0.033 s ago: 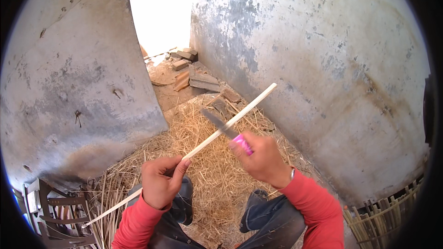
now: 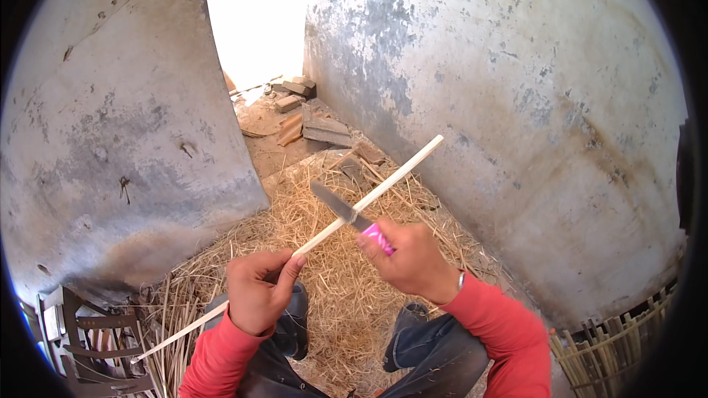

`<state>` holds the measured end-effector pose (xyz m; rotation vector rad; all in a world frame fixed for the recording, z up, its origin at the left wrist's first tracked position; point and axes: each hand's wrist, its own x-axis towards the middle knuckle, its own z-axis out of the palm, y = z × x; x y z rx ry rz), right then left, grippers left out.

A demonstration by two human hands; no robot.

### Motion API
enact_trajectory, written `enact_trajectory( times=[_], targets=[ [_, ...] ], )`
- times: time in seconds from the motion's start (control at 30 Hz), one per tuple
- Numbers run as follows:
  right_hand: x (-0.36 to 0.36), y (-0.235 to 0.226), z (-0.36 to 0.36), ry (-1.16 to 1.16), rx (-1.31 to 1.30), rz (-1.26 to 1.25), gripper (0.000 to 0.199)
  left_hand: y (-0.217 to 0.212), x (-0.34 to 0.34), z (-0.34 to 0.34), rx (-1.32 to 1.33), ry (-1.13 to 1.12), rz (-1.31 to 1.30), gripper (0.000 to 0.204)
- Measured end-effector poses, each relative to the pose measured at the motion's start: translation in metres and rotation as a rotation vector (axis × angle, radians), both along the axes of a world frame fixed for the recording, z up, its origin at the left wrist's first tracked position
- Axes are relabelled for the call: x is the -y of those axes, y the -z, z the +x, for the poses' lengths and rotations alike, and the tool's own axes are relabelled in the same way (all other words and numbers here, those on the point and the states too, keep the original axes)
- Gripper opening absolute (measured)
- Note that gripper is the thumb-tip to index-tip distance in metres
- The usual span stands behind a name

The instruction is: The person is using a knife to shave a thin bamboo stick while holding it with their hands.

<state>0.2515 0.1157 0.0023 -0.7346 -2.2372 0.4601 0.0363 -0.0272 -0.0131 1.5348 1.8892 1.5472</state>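
Observation:
A long pale stick (image 2: 398, 180), probably split bamboo or wood, runs slantwise from low left up to the right in front of me. My left hand (image 2: 259, 287) is closed round it near its middle, thumb on top; its lower end passes under my left forearm. In my right hand (image 2: 417, 258) is a knife (image 2: 332, 201) with a pink patterned handle. The knife's grey blade crosses the stick between my hands and touches it, its tip pointing up and left. A small curled shaving seems to sit where blade and stick meet.
Straw-like shavings (image 2: 339, 295) cover the floor between my feet. A dark wooden chair (image 2: 103, 335) and loose strips stand at lower left, a slatted bamboo piece (image 2: 612, 354) at lower right. Bricks and rubble (image 2: 324, 129) lie by the bright doorway. Peeling walls (image 2: 501, 103) close in both sides.
My right hand and the knife have slid down and left along the stick, closer to my left hand. The left hand has stayed nearly still, and the stick's upper end has dipped slightly.

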Motion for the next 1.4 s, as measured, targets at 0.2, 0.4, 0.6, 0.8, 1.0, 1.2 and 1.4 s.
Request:
enact_trajectory(
  times=[0.2, 0.4, 0.6, 0.8, 1.0, 1.2, 1.4],
  targets=[
    [-0.024, -0.002, -0.001, -0.045, -0.032, -0.035, 0.04, -0.001, 0.003, -0.006, 0.013, 0.046, 0.057, 0.012],
    [-0.105, 0.003, 0.059, 0.503, -0.224, -0.168, 0.053, -0.004, 0.011, -0.013, 0.092, 0.079, -0.03, 0.013],
    [-0.104, 0.021, 0.077, 0.349, -0.488, -0.287, 0.053, 0.002, 0.009, -0.019, 0.086, 0.044, -0.077, 0.015],
    [-0.046, 0.0, 0.035, 0.135, -0.27, -0.198, 0.05, -0.002, 0.006, -0.015, 0.121, 0.054, -0.107, 0.018],
    [-0.008, 0.006, 0.002, -0.101, 0.038, -0.029, 0.043, 0.008, 0.001, -0.01, 0.12, 0.102, -0.108, 0.02],
    [-0.003, 0.017, -0.012, -0.128, 0.001, 0.096, 0.043, 0.001, 0.001, -0.006, 0.156, 0.123, -0.184, 0.021],
    [-0.102, 0.011, 0.061, 0.454, -0.245, -0.121, 0.057, -0.005, 0.015, -0.022, 0.116, 0.138, -0.134, 0.022]
  ],
)
